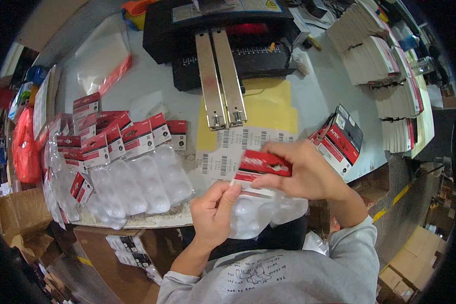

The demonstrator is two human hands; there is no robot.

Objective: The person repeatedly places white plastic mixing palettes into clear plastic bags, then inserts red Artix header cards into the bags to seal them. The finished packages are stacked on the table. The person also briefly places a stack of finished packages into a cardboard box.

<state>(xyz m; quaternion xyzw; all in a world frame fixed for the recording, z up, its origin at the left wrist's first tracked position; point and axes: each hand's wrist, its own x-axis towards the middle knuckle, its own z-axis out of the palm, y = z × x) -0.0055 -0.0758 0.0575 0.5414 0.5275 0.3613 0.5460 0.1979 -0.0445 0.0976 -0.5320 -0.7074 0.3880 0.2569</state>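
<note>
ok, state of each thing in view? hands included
Left hand: closed, pinching the held card's lower left
Right hand: closed on the held card's right side
Held card, red and white: tilted, slightly blurred
Moulded plastic trays: below the held card
Tray packs at left: overlapping
Barcode label sheet: flat, labels near, bare yellow beyond
Black machine: red glow inside; running or not unclear
Card stacks at right: piled
Red bag: crumpled

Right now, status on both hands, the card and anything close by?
Left hand pinching red-and-white card at lower left; right hand gripping its right side. White plastic pack below card. Close by: barcode label sheets beyond, carded packs left.
</note>
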